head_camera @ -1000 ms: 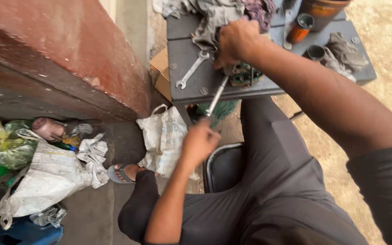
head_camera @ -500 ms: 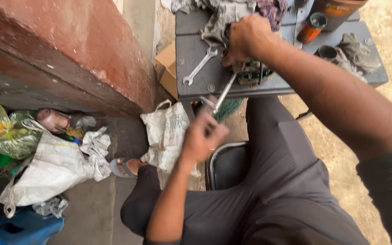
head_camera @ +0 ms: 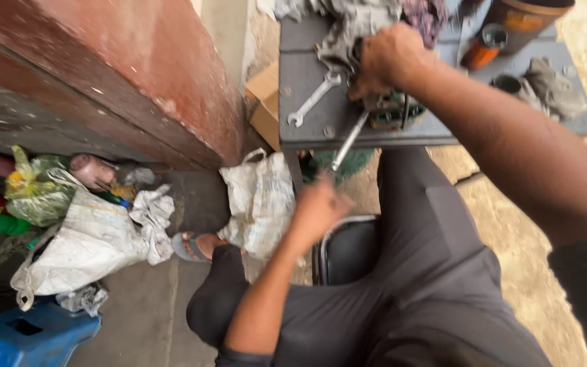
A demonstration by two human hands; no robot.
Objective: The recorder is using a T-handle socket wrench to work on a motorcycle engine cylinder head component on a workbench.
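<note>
right hand (head_camera: 388, 58) clenched over a small metal part (head_camera: 392, 109) at the grey table (head_camera: 307, 129) edge; left hand (head_camera: 321, 207) grasps a long steel tool (head_camera: 348, 141) angled up into it. a spanner (head_camera: 314, 100) lies just beside, rags (head_camera: 348, 27) crowd behind, a white sack (head_camera: 259, 197) sits below.

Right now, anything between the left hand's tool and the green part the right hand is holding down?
Nothing visible. The left hand grips the metal tool, whose shaft runs straight up to the green part on the grey table. The right hand sits on top of the part. The spanner lies off to the side.
</note>
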